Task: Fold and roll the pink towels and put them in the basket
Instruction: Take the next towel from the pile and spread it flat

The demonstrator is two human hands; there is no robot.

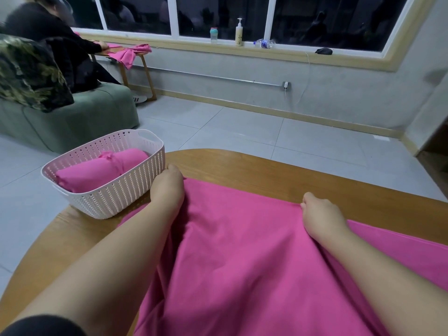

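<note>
Centrally, a pink towel (242, 251) lies spread over the wooden bench (278, 170) and hangs off its near edge. Left hand (167, 187) pinches the towel's far-left corner, just beside the white basket (114, 200); right hand (320, 217) pinches the far edge further right. One rolled pink towel (101, 168) lies in the basket, at the bench's left end.

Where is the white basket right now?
In the head view, the white basket sits on the wooden table's left edge, beside the left hand, holding a rolled pink towel.
</note>
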